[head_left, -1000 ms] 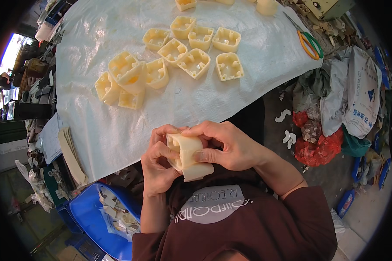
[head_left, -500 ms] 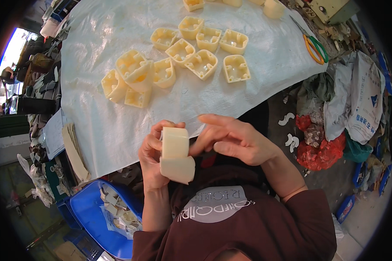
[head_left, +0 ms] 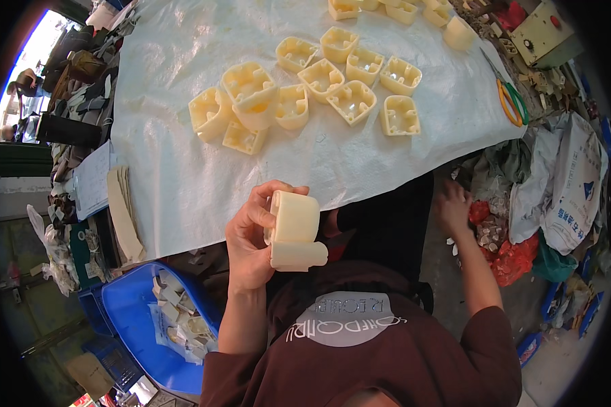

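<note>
My left hand (head_left: 251,237) grips a cream plastic moulded housing (head_left: 294,230) in front of my chest, just below the table's near edge. My right hand (head_left: 453,205) is stretched down to the right, away from the part, over a heap of red bags and small white scraps (head_left: 499,244) on the floor; its fingers are partly hidden and I cannot tell if they hold anything. On the white plastic sheet (head_left: 183,176) over the table lie several more cream housings (head_left: 305,88), open side up.
Green-and-orange scissors (head_left: 510,100) lie at the sheet's right edge, near a beige box with a red button (head_left: 540,30). A blue crate (head_left: 149,319) of white scraps stands at lower left. White printed sacks (head_left: 574,183) and bags pile up on the right.
My right hand has let go of the housing and swung down to the right toward the floor heap. My left hand alone now holds the part, turned upright.
</note>
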Available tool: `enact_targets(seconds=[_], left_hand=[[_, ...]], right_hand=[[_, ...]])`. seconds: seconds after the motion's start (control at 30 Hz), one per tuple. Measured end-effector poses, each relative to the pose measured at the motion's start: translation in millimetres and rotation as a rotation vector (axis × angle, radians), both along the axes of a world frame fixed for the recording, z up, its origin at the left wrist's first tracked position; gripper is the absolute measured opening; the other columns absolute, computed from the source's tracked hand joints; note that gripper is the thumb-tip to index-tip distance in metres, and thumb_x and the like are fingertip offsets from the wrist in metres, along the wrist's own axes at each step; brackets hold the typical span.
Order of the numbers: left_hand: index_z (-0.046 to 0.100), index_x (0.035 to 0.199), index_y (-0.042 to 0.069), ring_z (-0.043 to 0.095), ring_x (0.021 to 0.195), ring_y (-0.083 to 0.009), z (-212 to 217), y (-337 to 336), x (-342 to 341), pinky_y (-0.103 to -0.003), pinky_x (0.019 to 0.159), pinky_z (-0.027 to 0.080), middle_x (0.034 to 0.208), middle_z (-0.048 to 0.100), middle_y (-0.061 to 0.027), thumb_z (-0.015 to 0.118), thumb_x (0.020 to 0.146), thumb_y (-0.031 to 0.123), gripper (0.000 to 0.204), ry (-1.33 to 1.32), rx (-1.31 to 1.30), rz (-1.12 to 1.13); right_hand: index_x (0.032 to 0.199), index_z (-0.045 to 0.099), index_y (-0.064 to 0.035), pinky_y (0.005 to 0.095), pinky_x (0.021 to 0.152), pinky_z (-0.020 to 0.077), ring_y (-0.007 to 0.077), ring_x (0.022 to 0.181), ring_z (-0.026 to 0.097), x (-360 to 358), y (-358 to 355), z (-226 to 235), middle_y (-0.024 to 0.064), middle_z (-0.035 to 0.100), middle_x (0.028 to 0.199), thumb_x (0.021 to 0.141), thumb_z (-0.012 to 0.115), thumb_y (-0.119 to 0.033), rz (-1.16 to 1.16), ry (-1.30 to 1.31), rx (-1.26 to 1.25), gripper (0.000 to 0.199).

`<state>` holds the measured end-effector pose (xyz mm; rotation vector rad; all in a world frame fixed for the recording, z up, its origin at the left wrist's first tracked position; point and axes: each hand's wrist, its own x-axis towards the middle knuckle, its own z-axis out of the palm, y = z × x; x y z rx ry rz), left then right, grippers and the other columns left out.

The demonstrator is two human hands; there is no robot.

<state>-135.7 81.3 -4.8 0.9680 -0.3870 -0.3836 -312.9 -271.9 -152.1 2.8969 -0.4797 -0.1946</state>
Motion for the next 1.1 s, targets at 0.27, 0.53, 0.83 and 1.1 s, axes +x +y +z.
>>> enact_targets(seconds=[0.27,0.53,0.83,1.1], left_hand=[[0.056,0.077,0.008,0.053,0.110,-0.0324,2.3,-16.3,-6.0,-0.047,0.096,0.040,0.111,0.050,-0.0163,0.081,0.065,0.014,0.028,-0.053,0.098,-0.009],[0.058,0.082,0.006,0.052,0.112,-0.0311,10.8,-13.2,-10.3,-0.040,0.090,0.045,0.116,0.048,-0.0164,0.083,0.066,0.021,0.034,-0.118,0.195,-0.028],[0.061,0.078,0.006,0.053,0.110,-0.0303,16.4,-3.9,-11.8,-0.040,0.090,0.045,0.113,0.049,-0.0154,0.085,0.060,0.011,0.031,-0.170,0.249,-0.156],[0.063,0.078,0.006,0.055,0.108,-0.0304,15.8,-2.2,-10.0,-0.039,0.088,0.045,0.113,0.050,-0.0150,0.085,0.057,0.010,0.031,-0.247,0.253,-0.191]], right_hand=[[0.111,0.056,-0.0100,0.0391,0.080,0.0451,0.0291,0.092,0.055,89.5,121.5,162.7,0.0138,0.058,0.104,0.066,0.079,-0.016,0.512,-0.658,1.065,0.051],[0.098,0.056,-0.0105,0.0448,0.084,0.0402,0.0323,0.098,0.049,114.7,177.4,157.0,0.0142,0.054,0.112,0.065,0.077,-0.007,0.625,-1.018,1.389,0.040],[0.094,0.053,-0.0042,0.0260,0.072,0.0463,0.0119,0.084,0.053,107.2,166.1,160.6,0.0116,0.054,0.100,0.085,0.064,-0.007,0.216,-0.603,2.019,0.014],[0.089,0.056,-0.0029,0.0245,0.070,0.0454,0.0098,0.080,0.052,109.4,161.6,169.7,0.0063,0.056,0.093,0.083,0.067,-0.013,0.039,-0.407,2.172,0.016]])
